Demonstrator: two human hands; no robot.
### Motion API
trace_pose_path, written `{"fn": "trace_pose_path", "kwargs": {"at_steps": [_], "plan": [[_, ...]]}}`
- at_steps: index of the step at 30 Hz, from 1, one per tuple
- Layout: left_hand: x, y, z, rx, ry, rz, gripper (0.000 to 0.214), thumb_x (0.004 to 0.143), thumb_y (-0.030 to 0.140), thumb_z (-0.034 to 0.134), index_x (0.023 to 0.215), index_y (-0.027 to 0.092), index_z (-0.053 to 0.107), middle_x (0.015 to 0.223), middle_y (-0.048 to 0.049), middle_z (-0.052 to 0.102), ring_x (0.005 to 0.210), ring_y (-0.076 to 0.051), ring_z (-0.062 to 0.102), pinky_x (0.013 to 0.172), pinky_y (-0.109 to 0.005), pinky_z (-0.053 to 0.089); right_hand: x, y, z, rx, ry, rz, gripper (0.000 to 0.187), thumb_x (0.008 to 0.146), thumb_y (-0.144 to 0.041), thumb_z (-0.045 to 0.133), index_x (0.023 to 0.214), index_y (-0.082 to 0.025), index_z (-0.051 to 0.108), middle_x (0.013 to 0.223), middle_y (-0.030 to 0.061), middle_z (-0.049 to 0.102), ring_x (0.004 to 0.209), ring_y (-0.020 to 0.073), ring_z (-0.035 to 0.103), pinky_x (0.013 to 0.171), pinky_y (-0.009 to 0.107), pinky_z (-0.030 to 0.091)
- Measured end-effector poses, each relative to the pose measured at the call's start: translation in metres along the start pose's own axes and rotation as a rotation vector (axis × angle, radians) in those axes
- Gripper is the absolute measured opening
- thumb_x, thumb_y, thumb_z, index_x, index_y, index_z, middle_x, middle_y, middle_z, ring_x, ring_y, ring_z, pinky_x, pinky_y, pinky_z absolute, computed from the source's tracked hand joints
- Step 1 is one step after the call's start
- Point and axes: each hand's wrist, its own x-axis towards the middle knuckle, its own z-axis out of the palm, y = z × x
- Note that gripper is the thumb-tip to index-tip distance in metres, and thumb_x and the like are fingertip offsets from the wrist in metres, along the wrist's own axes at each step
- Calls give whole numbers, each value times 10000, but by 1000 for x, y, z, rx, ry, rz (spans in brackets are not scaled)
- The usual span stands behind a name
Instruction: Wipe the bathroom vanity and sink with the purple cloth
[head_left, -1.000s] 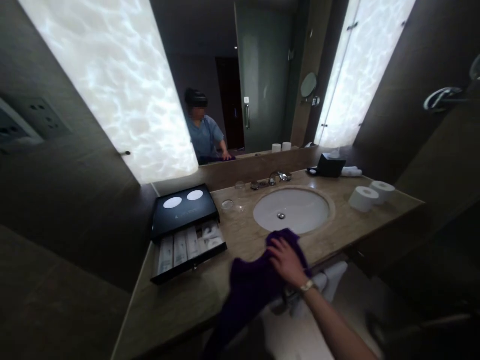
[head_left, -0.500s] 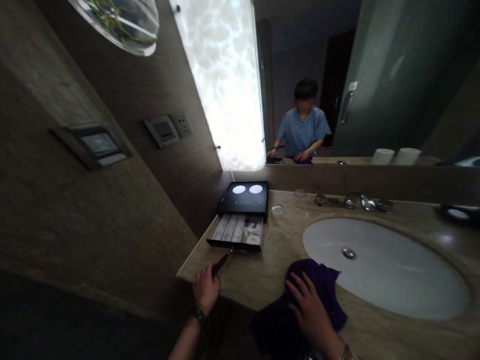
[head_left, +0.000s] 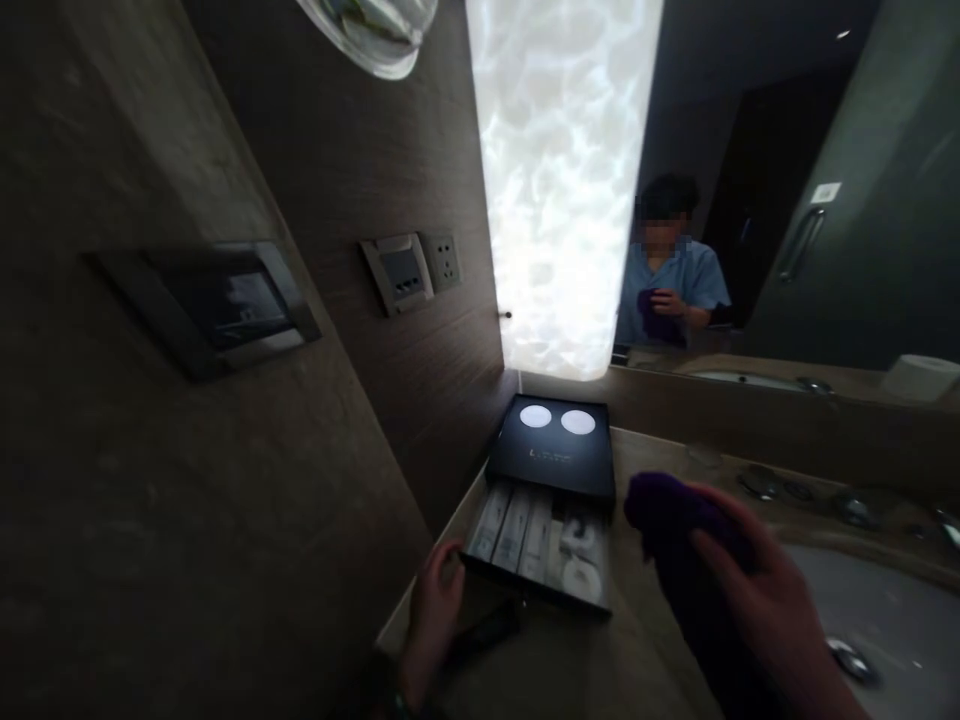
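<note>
Your L hand [head_left: 435, 620] is at the counter [head_left: 637, 640] edge, by the amenity tray [head_left: 525, 585] corner; grip can't tell. Slim dark item [head_left: 484, 635] lies just right of it. Black lid [head_left: 551, 450]: text too small to read. R hand [head_left: 772, 590] grips purple cloth [head_left: 675, 525] over the narrow gap between tray & sink [head_left: 877, 590].

Left hand [head_left: 435, 620] low, fingers loosely curled; right hand [head_left: 772, 590] higher, well apart, fingers wrapped tightly closed.
</note>
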Motion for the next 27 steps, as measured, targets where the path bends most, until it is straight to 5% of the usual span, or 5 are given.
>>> {"fn": "trace_pose_path", "kwargs": {"at_steps": [3,8,15,19,27], "plan": [[61,7,13,-134,31,-34,537,712,469,539,1100,109,630,1207,-231,687,1163,-353,640,1075,-531,484,91,-40,96,66,-94,-289,325,886,-359,607,1175,-237,693,1252,93,677,1155,281,626,1061,482,525],[140,17,61,-212,-41,-70,469,788,349,487,1169,93,580,1269,-257,671,1156,-301,676,1035,-453,533,137,21,220,-395,-388,-177,235,819,-153,617,1019,-185,737,1247,139,677,1175,328,554,1077,541,482],[190,27,108,-177,-149,-132,495,874,241,499,1286,-27,556,1390,-323,589,1325,-361,571,1169,-487,400,89,55,194,-122,-575,-67,194,933,-322,532,989,-207,678,1058,91,680,991,242,635,933,430,558],[200,32,114,-162,-180,-172,511,876,214,473,1290,-76,552,1387,-344,585,1315,-394,569,1173,-523,385,119,94,177,-300,-268,-32,308,908,-329,505,1088,-156,686,1244,177,654,1189,330,595,1099,574,471],[206,13,116,-165,-154,-213,500,796,304,462,1208,43,575,1342,-303,636,1265,-376,621,1143,-532,442,122,38,281,-277,-744,-214,513,838,-157,602,1346,-94,639,1510,158,550,1465,361,399,1218,522,394]]}}
